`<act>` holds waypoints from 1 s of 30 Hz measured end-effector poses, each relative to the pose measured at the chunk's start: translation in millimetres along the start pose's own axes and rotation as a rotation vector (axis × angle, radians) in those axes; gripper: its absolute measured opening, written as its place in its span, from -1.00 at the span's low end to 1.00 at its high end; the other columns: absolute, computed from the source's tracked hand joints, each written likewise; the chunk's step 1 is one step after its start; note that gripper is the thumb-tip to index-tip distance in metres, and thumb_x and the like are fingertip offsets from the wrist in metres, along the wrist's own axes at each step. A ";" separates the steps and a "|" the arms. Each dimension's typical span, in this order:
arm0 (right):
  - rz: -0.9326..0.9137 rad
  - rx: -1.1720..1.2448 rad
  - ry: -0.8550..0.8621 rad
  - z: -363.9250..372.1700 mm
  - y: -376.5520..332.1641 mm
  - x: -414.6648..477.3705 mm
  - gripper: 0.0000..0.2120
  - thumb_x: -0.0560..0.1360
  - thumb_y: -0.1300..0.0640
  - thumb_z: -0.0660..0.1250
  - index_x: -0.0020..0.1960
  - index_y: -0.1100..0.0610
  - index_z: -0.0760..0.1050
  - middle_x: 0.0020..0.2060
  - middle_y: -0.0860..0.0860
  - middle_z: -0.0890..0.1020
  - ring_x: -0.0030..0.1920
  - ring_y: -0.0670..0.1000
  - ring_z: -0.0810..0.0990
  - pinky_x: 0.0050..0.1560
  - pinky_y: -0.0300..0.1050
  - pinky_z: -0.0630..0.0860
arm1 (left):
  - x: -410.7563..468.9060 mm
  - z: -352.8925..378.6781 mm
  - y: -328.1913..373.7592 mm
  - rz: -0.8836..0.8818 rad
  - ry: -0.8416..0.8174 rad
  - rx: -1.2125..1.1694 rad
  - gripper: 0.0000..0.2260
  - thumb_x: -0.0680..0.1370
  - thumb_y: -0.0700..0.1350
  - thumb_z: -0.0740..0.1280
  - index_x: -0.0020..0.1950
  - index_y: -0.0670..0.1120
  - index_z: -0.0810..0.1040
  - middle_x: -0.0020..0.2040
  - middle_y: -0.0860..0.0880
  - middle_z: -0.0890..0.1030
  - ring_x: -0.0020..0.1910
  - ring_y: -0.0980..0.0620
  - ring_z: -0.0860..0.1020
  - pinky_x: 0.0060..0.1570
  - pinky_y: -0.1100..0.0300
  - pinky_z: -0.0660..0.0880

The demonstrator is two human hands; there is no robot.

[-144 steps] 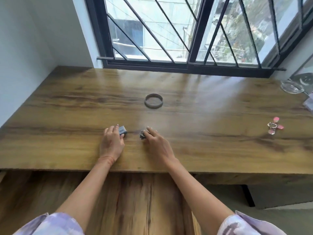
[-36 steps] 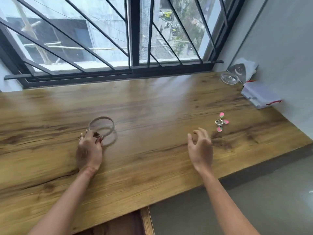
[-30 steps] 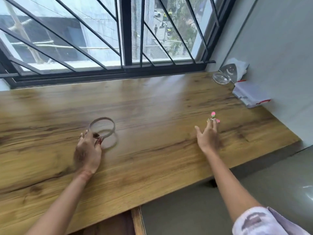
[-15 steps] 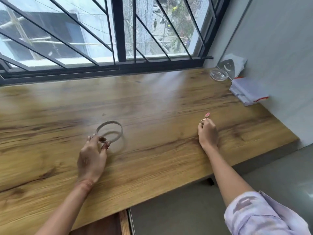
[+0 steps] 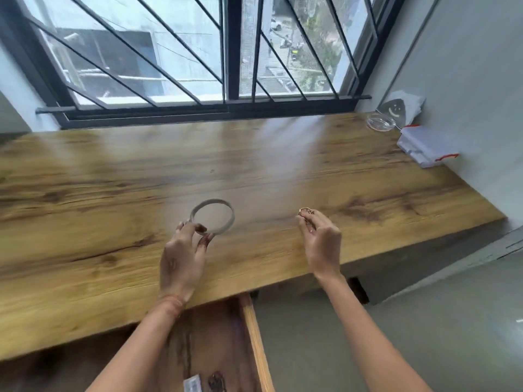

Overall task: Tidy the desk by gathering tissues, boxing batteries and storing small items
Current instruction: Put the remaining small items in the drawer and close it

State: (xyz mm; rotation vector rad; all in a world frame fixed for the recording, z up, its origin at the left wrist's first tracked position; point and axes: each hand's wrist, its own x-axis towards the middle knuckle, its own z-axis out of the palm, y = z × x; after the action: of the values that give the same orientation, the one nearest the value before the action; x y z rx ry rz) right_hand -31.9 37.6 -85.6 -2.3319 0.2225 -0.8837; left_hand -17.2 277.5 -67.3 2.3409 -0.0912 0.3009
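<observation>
Grey ring [image 5: 211, 201]: near edge pinched between thumb and fingers of left hand [image 5: 181, 258], over middle of desk [image 5: 283, 171]. Right hand [image 5: 322, 244] pinches small metal keyring [image 5: 305, 211] at fingertips, well right of ring. Plastic box [image 5: 424, 145] and glass dish [image 5: 380, 122] in far right corner. Drawer [image 5: 215, 335] open below front edge.

Wooden desk [image 5: 254, 171]: glass dish [image 5: 380, 122] in far right corner, white box [image 5: 424, 145] just beside it.
</observation>
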 end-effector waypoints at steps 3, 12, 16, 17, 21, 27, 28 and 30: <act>-0.031 0.112 -0.031 0.3 -56.8 -47.7 -0.85 0.44 0.25 0.39 -0.02 0.28 0.61 -0.09 0.09 0.67 -0.08 -0.06 0.62 0.04 -0.22 0.53 | -33.9 -28.0 -18.4 -0.011 -0.007 -0.007 -0.85 0.46 -0.15 0.40 0.01 -0.13 0.56 0.08 -0.18 0.63 0.18 -0.16 0.54 0.06 0.03 0.50; 0.076 0.269 -0.431 4.8 -163.2 -183.3 -0.88 0.48 0.14 0.35 -0.03 0.15 0.61 -0.16 -0.04 0.67 -0.18 -0.14 0.61 -0.12 -0.30 0.54 | -158.1 -103.8 -89.4 -0.033 0.001 -0.034 -0.85 0.43 -0.19 0.43 -0.02 -0.14 0.61 0.04 -0.12 0.65 0.07 -0.08 0.60 0.07 0.09 0.52; 0.144 0.286 -0.632 12.3 -179.4 -231.8 -0.92 0.50 0.14 0.34 -0.10 0.13 0.59 -0.27 -0.03 0.67 -0.27 -0.07 0.62 -0.20 -0.08 0.58 | -199.3 -121.3 -126.2 -0.187 -0.012 0.034 -0.85 0.39 -0.21 0.47 -0.06 -0.17 0.63 0.00 -0.14 0.66 0.04 -0.12 0.61 0.01 0.13 0.48; 0.157 0.281 -0.687 14.7 -181.8 -242.5 -0.90 0.51 0.14 0.33 -0.10 0.15 0.58 -0.25 -0.03 0.67 -0.26 -0.07 0.63 -0.19 -0.05 0.59 | -207.8 -123.9 -135.5 -0.216 -0.043 0.062 -0.84 0.38 -0.20 0.48 -0.06 -0.17 0.63 0.00 -0.14 0.66 0.04 -0.12 0.61 0.02 0.12 0.49; 0.216 0.203 -0.954 22.3 -188.1 -270.1 -0.83 0.55 0.12 0.26 -0.06 0.21 0.54 -0.19 -0.04 0.65 -0.28 -0.16 0.59 -0.12 -0.11 0.60 | -231.3 -130.3 -161.5 -0.321 -0.179 0.157 -0.81 0.38 -0.14 0.48 -0.03 -0.10 0.64 0.04 -0.13 0.65 0.11 -0.11 0.58 0.06 0.06 0.51; 0.061 -0.040 -1.147 39.0 -188.3 -270.5 -0.76 0.59 0.03 0.17 -0.07 0.15 0.51 0.01 -0.03 0.66 -0.05 -0.06 0.62 -0.11 -0.17 0.52 | -231.6 -131.7 -174.7 -0.390 -0.270 0.244 -0.87 0.45 -0.09 0.42 -0.02 -0.03 0.62 0.03 -0.08 0.63 0.08 -0.05 0.55 0.04 0.10 0.49; 0.048 -0.060 -1.168 42.7 -188.4 -268.6 -0.76 0.59 0.03 0.15 -0.05 0.15 0.51 0.01 -0.01 0.66 -0.04 -0.03 0.63 -0.09 -0.13 0.53 | -230.2 -130.7 -176.4 -0.399 -0.271 0.249 -0.87 0.46 -0.10 0.41 -0.01 -0.03 0.62 0.03 -0.07 0.62 0.06 -0.04 0.56 0.03 0.12 0.49; 0.041 -0.101 -1.200 50.9 -188.4 -263.1 -0.75 0.60 0.02 0.11 -0.01 0.12 0.51 -0.01 0.02 0.67 -0.09 0.01 0.65 -0.08 -0.10 0.54 | -228.1 -128.8 -179.4 -0.413 -0.284 0.262 -0.85 0.49 -0.10 0.38 0.04 -0.04 0.60 0.05 -0.07 0.61 0.08 -0.02 0.55 0.05 0.15 0.49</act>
State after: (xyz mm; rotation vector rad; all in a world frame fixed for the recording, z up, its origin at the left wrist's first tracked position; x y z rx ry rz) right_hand -210.7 306.2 -141.9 -2.5083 -0.2004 0.6282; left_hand -234.9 490.0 -158.3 2.5751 0.3088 -0.2380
